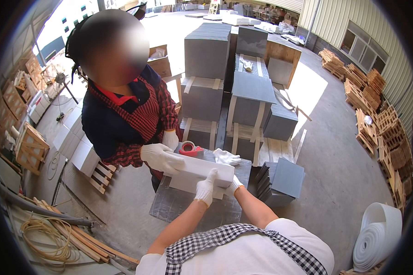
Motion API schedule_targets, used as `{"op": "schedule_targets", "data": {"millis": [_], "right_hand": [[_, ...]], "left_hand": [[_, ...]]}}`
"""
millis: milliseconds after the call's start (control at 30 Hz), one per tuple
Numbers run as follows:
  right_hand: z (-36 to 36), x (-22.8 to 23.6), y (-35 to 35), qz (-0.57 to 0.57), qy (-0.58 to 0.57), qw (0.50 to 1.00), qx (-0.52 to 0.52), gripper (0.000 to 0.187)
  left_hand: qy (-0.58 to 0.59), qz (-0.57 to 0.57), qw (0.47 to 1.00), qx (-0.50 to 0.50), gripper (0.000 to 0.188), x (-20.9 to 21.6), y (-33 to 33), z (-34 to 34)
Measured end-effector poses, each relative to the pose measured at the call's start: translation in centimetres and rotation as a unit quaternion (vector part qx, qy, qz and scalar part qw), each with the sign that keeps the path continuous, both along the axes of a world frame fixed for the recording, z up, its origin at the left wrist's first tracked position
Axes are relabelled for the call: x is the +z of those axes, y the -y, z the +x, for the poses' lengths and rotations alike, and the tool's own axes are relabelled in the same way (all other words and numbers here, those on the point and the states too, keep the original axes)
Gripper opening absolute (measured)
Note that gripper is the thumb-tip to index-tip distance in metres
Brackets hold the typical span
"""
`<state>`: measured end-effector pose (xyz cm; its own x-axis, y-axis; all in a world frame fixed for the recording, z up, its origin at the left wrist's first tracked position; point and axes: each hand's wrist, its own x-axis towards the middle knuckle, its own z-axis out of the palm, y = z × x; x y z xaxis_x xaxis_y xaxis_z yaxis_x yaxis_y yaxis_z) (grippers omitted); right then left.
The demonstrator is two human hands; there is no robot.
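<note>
A long white box (pixel 202 168) lies on the dark worktop (pixel 167 204) in front of me, over a flat white sheet (pixel 181 184). My left hand (pixel 205 188), in a white glove, grips its near side with the thumb up. At the right end, my gloved right hand (pixel 234 185) holds the box's lower corner, its fingers partly hidden behind it. A co-worker's gloved hand (pixel 161 158) rests on the left end. Just beyond the box are a red tape dispenser (pixel 189 149) and a loose white glove (pixel 226 157).
Stacks of grey slabs (pixel 206 55) stand beyond the worktop, with more slabs (pixel 287 178) close on its right. The co-worker (pixel 124 110) stands at the left. Wooden pallets (pixel 367 91) line the right wall, and a white foam roll (pixel 376 238) stands at lower right.
</note>
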<state>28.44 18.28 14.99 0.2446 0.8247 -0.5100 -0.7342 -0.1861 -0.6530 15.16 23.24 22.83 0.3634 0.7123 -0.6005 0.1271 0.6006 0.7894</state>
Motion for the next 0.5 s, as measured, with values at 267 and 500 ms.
{"op": "schedule_targets", "data": {"millis": [267, 500], "right_hand": [[-0.9, 4.7, 0.2, -0.048, -0.021, 0.999, 0.001, 0.049], [-0.5, 3.6, 0.2, -0.046, -0.019, 0.999, -0.006, 0.048]], "left_hand": [[-0.002, -0.005, 1.000, 0.006, 0.080, -0.3, -0.2, 0.1], [-0.003, 0.008, 1.000, 0.010, 0.085, -0.1, -0.4, 0.6]]}}
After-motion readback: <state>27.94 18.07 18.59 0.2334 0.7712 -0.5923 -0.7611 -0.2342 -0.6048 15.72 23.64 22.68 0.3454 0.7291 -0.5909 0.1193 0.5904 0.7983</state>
